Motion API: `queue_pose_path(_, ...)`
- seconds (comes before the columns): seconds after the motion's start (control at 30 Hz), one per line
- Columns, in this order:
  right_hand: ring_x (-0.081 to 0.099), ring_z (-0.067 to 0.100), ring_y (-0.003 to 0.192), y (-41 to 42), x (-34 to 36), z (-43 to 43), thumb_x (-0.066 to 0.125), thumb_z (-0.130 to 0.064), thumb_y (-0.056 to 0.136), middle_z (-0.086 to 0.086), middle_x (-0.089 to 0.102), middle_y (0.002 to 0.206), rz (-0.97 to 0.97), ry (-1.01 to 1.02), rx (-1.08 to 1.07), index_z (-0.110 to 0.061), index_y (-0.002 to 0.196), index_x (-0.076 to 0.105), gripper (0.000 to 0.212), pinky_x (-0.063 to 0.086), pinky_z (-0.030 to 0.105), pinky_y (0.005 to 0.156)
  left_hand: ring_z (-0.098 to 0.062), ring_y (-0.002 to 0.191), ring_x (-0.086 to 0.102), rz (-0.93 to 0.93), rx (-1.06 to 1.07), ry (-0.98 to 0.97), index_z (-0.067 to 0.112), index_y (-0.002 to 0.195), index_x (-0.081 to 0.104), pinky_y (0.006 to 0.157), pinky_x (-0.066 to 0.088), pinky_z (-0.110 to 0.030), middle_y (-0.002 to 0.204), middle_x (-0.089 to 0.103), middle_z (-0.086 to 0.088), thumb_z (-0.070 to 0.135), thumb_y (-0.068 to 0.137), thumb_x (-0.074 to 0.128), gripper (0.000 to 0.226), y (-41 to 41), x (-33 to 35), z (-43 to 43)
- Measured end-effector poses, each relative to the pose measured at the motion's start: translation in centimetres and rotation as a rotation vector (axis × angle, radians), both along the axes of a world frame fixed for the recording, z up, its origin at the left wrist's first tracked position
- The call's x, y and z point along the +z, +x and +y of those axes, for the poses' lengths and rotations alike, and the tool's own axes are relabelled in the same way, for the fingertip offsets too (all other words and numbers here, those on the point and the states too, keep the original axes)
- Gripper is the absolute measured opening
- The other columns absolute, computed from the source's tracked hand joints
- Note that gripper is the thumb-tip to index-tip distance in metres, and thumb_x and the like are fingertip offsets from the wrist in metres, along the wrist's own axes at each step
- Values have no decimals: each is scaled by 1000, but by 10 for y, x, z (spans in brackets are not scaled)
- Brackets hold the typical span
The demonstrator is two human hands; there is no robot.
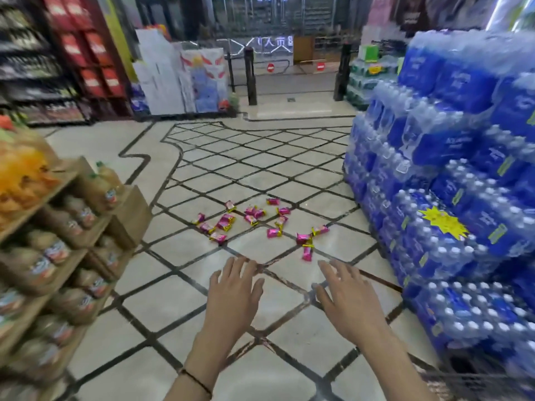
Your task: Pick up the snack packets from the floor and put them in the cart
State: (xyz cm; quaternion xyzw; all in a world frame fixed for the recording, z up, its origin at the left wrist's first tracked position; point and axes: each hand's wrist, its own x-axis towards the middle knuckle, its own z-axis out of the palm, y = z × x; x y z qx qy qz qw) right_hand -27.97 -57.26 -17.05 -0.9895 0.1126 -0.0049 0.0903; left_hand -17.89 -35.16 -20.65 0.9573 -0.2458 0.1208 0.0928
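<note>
1. My left hand (234,287) and right hand (344,296) are both wide, fingers straight, holding nothing, stretched forward because the pickup has not begun.
2. The snack packets (225,222) lie scattered on the floor (162,305), left of the stack of bottled water (463,198), beyond my fingertips.
3. No cart plainly shows; I judge I must step closer first.
</note>
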Motion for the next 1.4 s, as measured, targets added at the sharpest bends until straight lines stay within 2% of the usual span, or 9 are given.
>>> queue_pose_path(0.23,31,26,141,111,-11,67,30,-54,104,-6,31,156,42,-7,92,-33,150,26,51,45,44,103,-29,116,61,31,82,-4,18,125,61,86,56,-48,125,65,-5,45,97,39,45,92,4,80)
queue_pose_path(0.33,34,25,138,148,-16,84,30,-53,104,-7,32,154,53,2,110,-35,149,26,48,45,43,100,-29,122,58,72,81,-37,18,129,60,90,54,-49,131,62,-5,41,99,51,39,128,-3,96)
queue_pose_path(0.43,34,23,138,181,-23,91,30,-52,104,-8,30,154,76,19,129,-36,147,27,45,45,41,101,-28,126,55,120,77,-46,20,132,58,91,52,-48,135,60,-3,45,98,44,45,159,-12,99)
queue_pose_path(0.57,36,24,137,234,-38,80,32,-51,104,-9,32,153,110,33,131,-35,147,29,46,45,41,99,-27,128,54,183,93,-56,24,135,57,94,51,-46,137,59,-1,52,98,30,54,207,-26,90)
queue_pose_path(0.7,36,23,135,301,-58,58,32,-50,104,-9,34,151,134,28,148,-33,148,29,47,44,39,97,-27,131,51,215,122,-39,26,137,54,97,48,-46,141,57,0,48,100,41,45,269,-42,73)
queue_pose_path(0.83,40,22,133,384,-74,36,35,-47,104,-8,38,150,108,87,156,-31,149,30,48,46,38,95,-27,128,52,251,142,-21,27,135,55,96,50,-46,139,57,1,52,97,31,52,343,-51,53)
queue_pose_path(1.0,40,24,134,489,-78,10,37,-45,104,-5,39,151,123,138,202,-30,150,32,48,46,40,100,-25,138,42,287,191,-15,29,143,48,109,41,-45,148,49,3,45,103,43,42,435,-44,25)
queue_pose_path(1.17,41,26,132,581,-86,-9,38,-44,104,-4,39,150,162,139,231,-28,149,31,48,48,42,98,-29,130,49,306,275,-29,27,134,56,97,48,-52,139,58,-1,41,98,49,40,516,-51,14)
queue_pose_path(1.4,42,27,131,712,-122,-25,37,-45,104,-3,42,148,232,116,217,-29,148,32,47,47,43,96,-27,143,29,495,365,-26,30,146,39,103,43,-55,156,34,1,38,102,44,45,643,-91,10)
